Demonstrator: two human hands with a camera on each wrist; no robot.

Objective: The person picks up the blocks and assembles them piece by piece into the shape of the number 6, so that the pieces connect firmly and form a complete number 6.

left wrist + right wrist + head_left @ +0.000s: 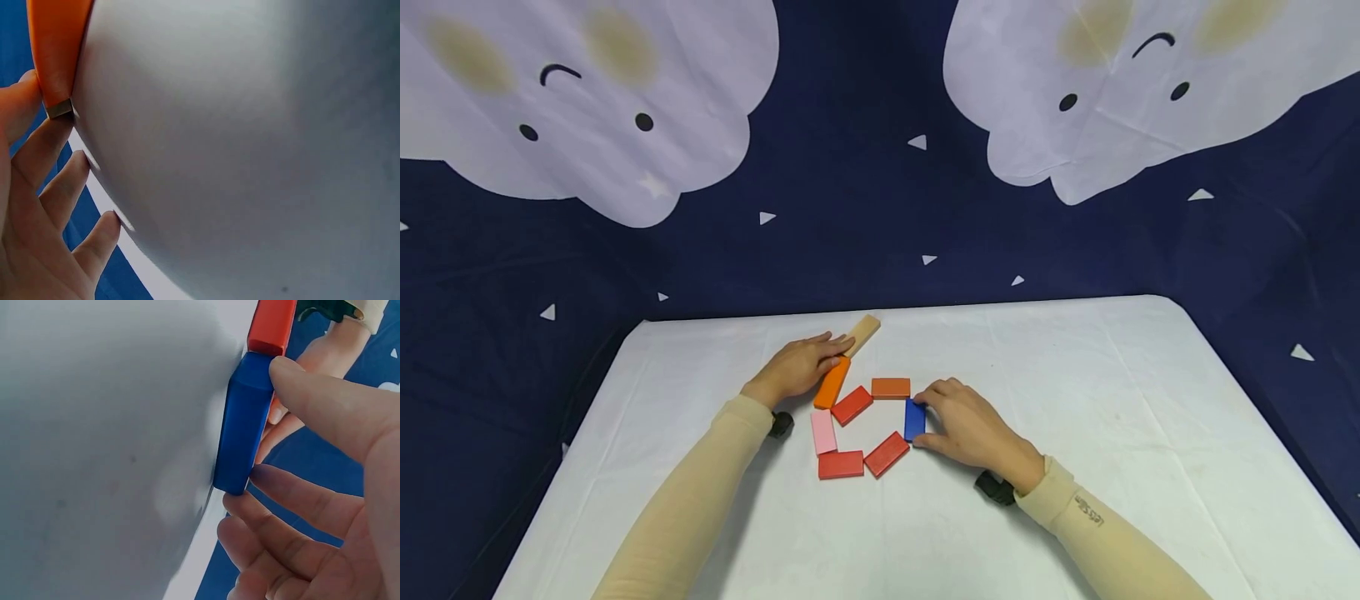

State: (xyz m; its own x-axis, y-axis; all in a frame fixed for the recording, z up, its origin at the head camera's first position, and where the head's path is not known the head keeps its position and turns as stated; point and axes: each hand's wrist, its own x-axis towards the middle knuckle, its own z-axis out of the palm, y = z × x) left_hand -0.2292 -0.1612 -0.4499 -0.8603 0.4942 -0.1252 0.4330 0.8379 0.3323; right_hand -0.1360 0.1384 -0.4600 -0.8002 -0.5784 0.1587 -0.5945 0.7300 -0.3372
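Note:
My left hand (797, 367) lies over the point where a plain wooden block (868, 327) meets an orange block (832, 385). Its fingers rest on the wood and its thumb is at the orange end; in the left wrist view the fingers are spread and mostly straight. With my right hand (973, 429) I pinch a blue block (240, 431) at its two ends, thumb at the near end, fingertips at the far end. That blue block stands on its long edge on the table, close to a red block (272, 325).
Several blocks form a rough ring: a pink block (823, 432), a red block (841, 465) at the front, another red block (852, 406) at the back and a brownish-orange block (891, 388). Beneath is a white-covered table (1150, 400); a dark blue curtain (850, 167) hangs behind.

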